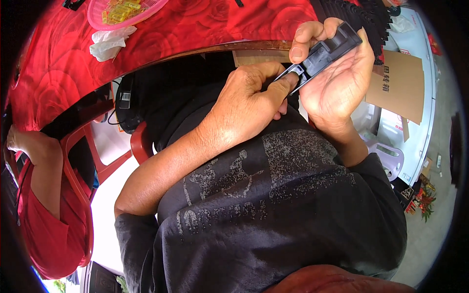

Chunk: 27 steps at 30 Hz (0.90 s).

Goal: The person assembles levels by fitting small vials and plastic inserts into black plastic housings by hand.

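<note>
A narrow black plastic part (pixel 320 56) with a raised block at its far end is held slantwise between my two hands, over my lap. My right hand (pixel 337 85) cups it from below, palm up, its fingers curled around the far half. At the lower end, my left hand (pixel 249 102) pinches the part, with the thumb pressed on top near a small greyish opening. Whether a smaller piece lies under that thumb is hidden.
A table with a red rose-patterned cloth (pixel 205 24) lies ahead, bearing a pink basket (pixel 152 17) of yellow translucent pieces and crumpled white tissue (pixel 110 44). Black ridged strips (pixel 359 19) and cardboard (pixel 405 83) are at right. Another person's arm (pixel 46 171) and a red chair (pixel 78 183) are left.
</note>
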Motion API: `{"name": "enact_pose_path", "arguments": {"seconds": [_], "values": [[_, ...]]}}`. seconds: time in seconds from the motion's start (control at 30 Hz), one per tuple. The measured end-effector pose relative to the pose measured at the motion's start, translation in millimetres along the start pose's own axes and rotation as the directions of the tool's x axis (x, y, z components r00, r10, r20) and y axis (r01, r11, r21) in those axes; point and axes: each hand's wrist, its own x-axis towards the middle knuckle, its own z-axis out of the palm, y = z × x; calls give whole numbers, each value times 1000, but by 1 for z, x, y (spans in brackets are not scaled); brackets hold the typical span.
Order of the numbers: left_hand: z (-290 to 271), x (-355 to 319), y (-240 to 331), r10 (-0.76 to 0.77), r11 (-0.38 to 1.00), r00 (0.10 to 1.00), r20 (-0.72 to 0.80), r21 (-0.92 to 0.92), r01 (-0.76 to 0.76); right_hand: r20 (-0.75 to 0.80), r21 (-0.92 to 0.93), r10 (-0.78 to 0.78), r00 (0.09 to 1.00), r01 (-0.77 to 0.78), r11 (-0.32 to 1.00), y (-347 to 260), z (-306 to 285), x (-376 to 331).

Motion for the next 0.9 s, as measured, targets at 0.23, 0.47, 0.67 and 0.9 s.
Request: {"name": "enact_pose_path", "arguments": {"seconds": [0.23, 0.47, 0.67, 0.9], "values": [[1, 2, -3, 48, 999, 999, 12, 3, -48, 8, -1, 17, 1000, -17, 1000, -3, -2, -1], [1, 2, -2, 63, 996, 998, -13, 67, -62, -14, -41, -18, 1000, 17, 999, -2, 4, -2], [2, 1, 2, 59, 996, 997, -50, 69, -56, -18, -39, -15, 1000, 14, 999, -3, 9, -2], [7, 4, 1, 90, 994, 991, -103, 74, -83, -29, -75, -16, 999, 14, 997, -3, 13, -3]]}}
